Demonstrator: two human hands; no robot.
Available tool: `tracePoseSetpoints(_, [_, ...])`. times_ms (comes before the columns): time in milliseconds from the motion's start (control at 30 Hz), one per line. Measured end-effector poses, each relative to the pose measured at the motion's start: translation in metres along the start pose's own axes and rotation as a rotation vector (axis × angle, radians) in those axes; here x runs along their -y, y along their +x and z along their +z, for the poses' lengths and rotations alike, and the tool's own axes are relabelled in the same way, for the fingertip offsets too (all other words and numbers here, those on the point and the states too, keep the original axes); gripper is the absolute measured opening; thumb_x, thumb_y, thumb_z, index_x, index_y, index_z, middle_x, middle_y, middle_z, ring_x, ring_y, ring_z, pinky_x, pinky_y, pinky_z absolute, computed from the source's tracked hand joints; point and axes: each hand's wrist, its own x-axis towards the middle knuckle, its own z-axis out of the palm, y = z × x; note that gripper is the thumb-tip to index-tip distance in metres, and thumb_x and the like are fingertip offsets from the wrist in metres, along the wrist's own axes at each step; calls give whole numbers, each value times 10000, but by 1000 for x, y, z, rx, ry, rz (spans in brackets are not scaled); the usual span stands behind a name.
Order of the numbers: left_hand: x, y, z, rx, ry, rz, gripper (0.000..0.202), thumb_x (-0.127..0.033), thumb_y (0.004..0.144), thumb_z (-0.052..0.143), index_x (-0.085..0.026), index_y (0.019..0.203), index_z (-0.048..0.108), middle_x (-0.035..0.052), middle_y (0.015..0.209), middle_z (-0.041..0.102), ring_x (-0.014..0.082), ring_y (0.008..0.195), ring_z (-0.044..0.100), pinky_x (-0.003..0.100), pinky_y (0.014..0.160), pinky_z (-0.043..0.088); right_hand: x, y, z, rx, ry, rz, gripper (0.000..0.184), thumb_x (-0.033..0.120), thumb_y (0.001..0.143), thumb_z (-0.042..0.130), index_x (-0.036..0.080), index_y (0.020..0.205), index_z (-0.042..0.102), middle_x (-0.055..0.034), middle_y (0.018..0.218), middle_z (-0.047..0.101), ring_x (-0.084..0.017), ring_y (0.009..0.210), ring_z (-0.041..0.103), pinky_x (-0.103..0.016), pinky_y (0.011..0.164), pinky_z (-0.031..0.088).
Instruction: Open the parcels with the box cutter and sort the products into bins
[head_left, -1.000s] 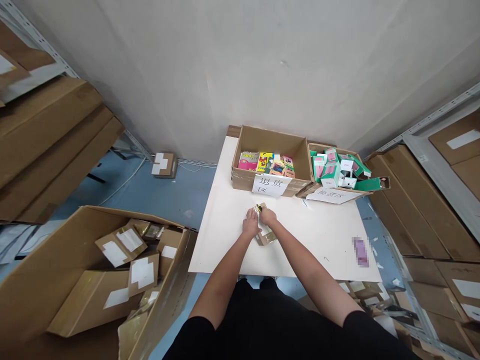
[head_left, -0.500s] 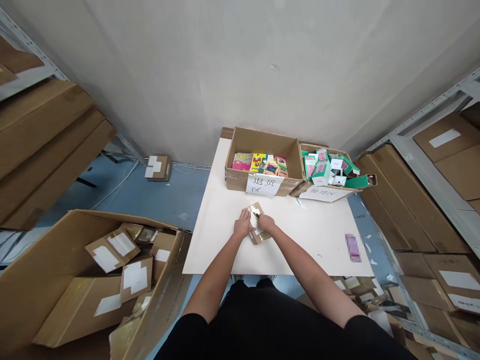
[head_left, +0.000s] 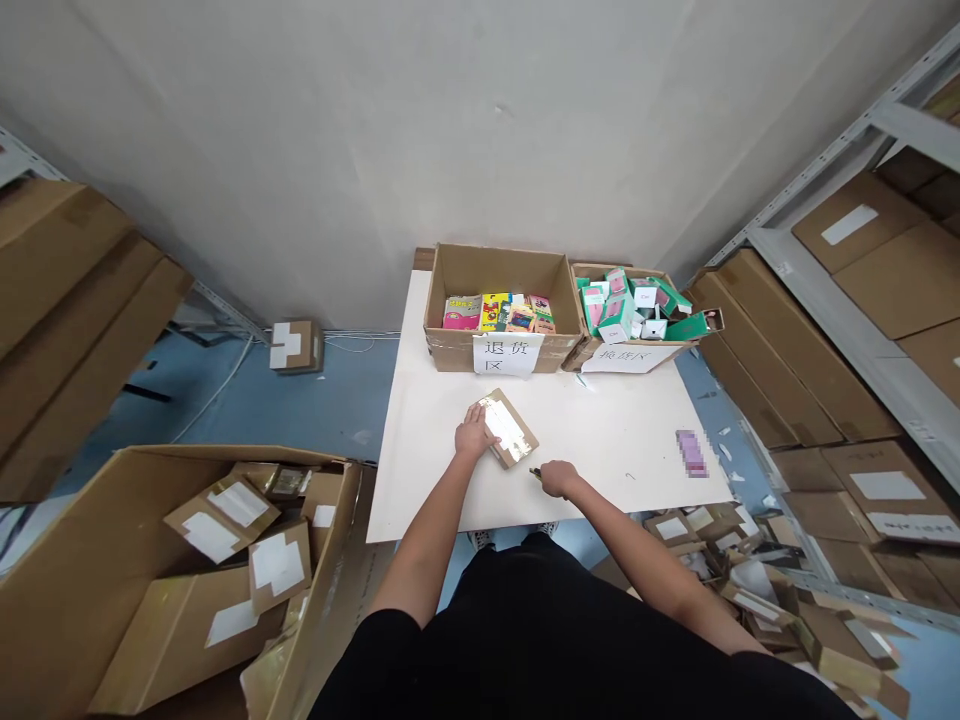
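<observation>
A small cardboard box (head_left: 507, 426) with a white label and clear tape lies at an angle on the white table (head_left: 435, 500). My left hand (head_left: 474, 432) grips its left edge, fingers over the top and thumb lower down. My right hand (head_left: 559, 478) is closed around a box cutter (head_left: 535, 472), whose front end points left. The cutter is apart from the box, just off its lower right corner. Most of the cutter's handle is hidden in my fist.
Behind stand an open carton (head_left: 502, 265) of colourful small packs and another carton (head_left: 630, 355) of green-and-white boxes. A big carton (head_left: 172, 455) of parcels is at left. Shelves (head_left: 862, 330) and piled parcels (head_left: 765, 580) are on the right. A blurred purple item (head_left: 691, 453) lies on the table.
My right hand has drawn the box cutter off the box, down and to the right. The box has turned under my left hand, which stays on it. The whole view has shifted slightly.
</observation>
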Motion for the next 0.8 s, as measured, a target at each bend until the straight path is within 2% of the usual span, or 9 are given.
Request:
tracePoseSetpoints(67, [-12,-6,9,-27,27,-43,983,-580,948,620,-238,1725,124,110,1797,132,307,1660,45,450,1201,429,-12,-7,8,-97,42,24,104,286,933,677,215,1008,682,-172,1019,771,-368,1042,748,-433,848,542])
tracePoseSetpoints(133, [-33,-14,24,-56,80,-109,923,-593,988,517,-221,1727,109,157,1785,158,368,1650,59,522,1180,430,-25,-10,17,-243,181,93,179,343,1024,557,206,1108,637,-170,1035,771,-330,1010,752,-397,833,536])
tracePoseSetpoints(267, [-75,-22,44,-22,167,-246,952,-639,988,435,-202,1727,25,268,1721,275,521,1576,210,703,1117,386,-50,-5,36,-358,831,197,268,474,1030,527,211,1026,580,-71,842,750,-226,770,743,-298,711,540])
tracePoseSetpoints(367, [-87,-11,28,137,157,-260,1032,-708,951,457,-130,1718,80,310,1618,437,505,1493,391,619,1052,479,-62,3,43,-344,1278,175,299,499,927,669,217,912,568,-23,788,714,-181,703,720,-258,652,543])
tracePoseSetpoints(433, [-86,2,10,157,204,-157,976,-679,944,516,-146,1702,211,267,1597,491,448,1502,407,536,1089,484,-69,7,45,-323,1424,181,294,462,881,727,213,878,570,-3,748,689,-157,635,692,-244,597,532])
tracePoseSetpoints(533, [-80,17,-2,151,322,191,836,-576,942,604,-291,1677,322,112,1753,296,379,1630,173,526,1253,324,-78,12,47,-294,1492,235,278,438,896,717,220,850,552,36,649,635,-129,503,612,-236,507,499])
tracePoseSetpoints(600, [-77,19,4,205,345,308,767,-542,986,552,-353,1684,298,19,1799,151,336,1659,53,529,1316,186,-82,16,47,-290,1474,280,292,464,932,681,227,838,539,49,601,608,-121,455,576,-227,463,473])
tracePoseSetpoints(667, [-77,15,17,211,336,285,730,-543,1027,469,-365,1699,247,-16,1804,95,311,1664,16,526,1334,116,-85,22,47,-305,1420,312,320,492,964,645,226,823,538,47,578,598,-116,435,562,-217,440,452])
tracePoseSetpoints(800, [-86,3,46,70,291,143,731,-565,1047,388,-333,1714,197,-6,1804,81,318,1663,19,539,1337,114,-88,38,44,-301,1319,313,393,521,1014,571,218,765,540,39,540,579,-110,399,532,-221,433,439])
